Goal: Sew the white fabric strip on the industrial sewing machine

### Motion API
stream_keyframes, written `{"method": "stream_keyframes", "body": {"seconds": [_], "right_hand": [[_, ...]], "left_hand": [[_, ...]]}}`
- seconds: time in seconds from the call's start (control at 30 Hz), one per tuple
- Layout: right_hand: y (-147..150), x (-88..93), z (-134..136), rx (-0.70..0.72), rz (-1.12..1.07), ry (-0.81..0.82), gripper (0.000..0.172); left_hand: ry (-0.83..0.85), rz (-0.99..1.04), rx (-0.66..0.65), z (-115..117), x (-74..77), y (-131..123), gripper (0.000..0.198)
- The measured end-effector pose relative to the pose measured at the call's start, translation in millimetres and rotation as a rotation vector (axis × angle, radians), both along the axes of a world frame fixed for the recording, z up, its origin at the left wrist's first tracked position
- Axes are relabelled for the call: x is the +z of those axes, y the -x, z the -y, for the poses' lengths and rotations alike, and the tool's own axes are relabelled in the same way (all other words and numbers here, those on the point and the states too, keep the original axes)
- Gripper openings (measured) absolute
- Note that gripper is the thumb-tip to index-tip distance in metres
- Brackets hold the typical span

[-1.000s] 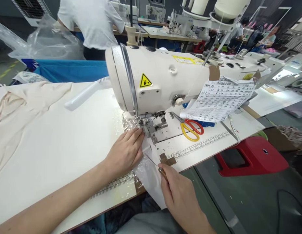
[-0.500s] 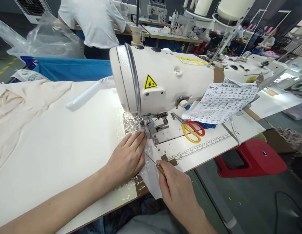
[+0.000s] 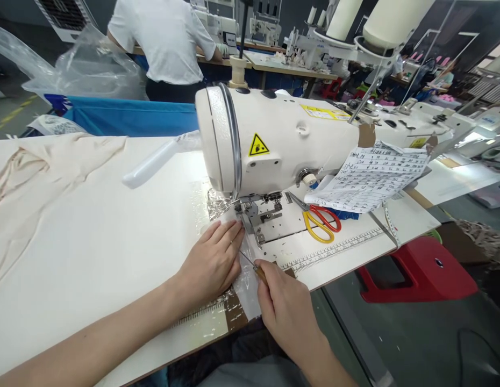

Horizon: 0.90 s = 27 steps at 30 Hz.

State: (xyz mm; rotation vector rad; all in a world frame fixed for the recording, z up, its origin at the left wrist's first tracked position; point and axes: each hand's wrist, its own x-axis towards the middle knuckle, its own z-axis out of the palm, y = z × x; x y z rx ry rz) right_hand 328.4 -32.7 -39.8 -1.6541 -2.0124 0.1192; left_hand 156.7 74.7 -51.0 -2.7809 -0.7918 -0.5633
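Note:
My left hand (image 3: pixel 212 262) lies flat, fingers together, on a piece of white fabric (image 3: pixel 250 285) just in front of the presser foot (image 3: pixel 250 214) of a white sewing machine (image 3: pixel 274 142). My right hand (image 3: pixel 284 309) is closed on a thin metal awl with a wooden handle (image 3: pixel 256 269), whose tip points at the fabric beside my left fingertips. The fabric hangs over the table's front edge. Shiny clear tape (image 3: pixel 215 201) covers the table next to the needle plate.
Scissors with red and yellow handles (image 3: pixel 318 220) lie right of the needle plate, under a handwritten paper sheet (image 3: pixel 371 174). Cream cloth (image 3: pixel 36 172) lies at the far left. A red stool (image 3: pixel 419 269) stands right of the table. A person in a white shirt (image 3: pixel 169 43) stands behind.
Both hands have moved slightly up and toward the presser foot, drawing the fabric further onto the table. The awl tip now sits closer to my left fingers.

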Motion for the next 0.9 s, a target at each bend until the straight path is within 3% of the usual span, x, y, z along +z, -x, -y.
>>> {"method": "stream_keyframes", "body": {"seconds": [0.33, 0.57, 0.67, 0.9], "right_hand": [[7.6, -1.0, -18.6, -0.015, 0.070, -0.010, 0.028], [11.5, -2.4, -17.2, -0.032, -0.105, 0.016, 0.024], [12.9, -2.5, -11.4, -0.027, -0.159, 0.035, 0.023], [8.7, -1.0, -3.6, -0.020, -0.200, 0.061, 0.024]], "left_hand": [[0.013, 0.048, 0.096, -14.6, 2.8, -0.1, 0.041], [-0.161, -0.028, 0.082, -32.7, 2.0, 8.7, 0.036], [-0.194, -0.050, 0.095, -29.4, 5.2, 8.5, 0.037], [-0.079, 0.045, 0.034, -5.4, 1.6, -4.2, 0.044]]}}
